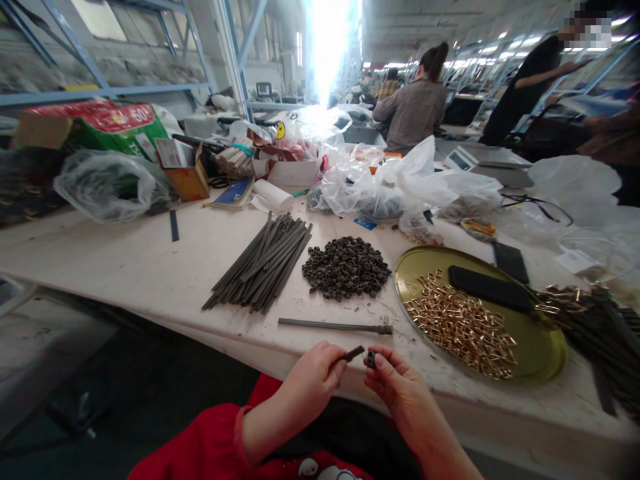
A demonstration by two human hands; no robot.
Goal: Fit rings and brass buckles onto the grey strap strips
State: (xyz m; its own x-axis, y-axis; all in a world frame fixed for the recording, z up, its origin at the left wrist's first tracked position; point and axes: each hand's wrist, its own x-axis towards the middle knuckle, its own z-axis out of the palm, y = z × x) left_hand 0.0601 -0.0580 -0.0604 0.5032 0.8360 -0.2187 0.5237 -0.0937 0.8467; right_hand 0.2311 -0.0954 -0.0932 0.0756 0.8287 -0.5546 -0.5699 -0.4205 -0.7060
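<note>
While the left hand (313, 377), its fingers closed tight, pinches a dark flat strap (355, 353) whose long axis slants forward and right, the right hand (403, 390) pinches a small dark loop (371, 360) between thumb and fingers, just right of the strap's free end, near the front edge of the tabletop (145, 267)

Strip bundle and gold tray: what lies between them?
In the head view, a pile of small dark loops lies between the strip bundle and the gold tray.
</note>
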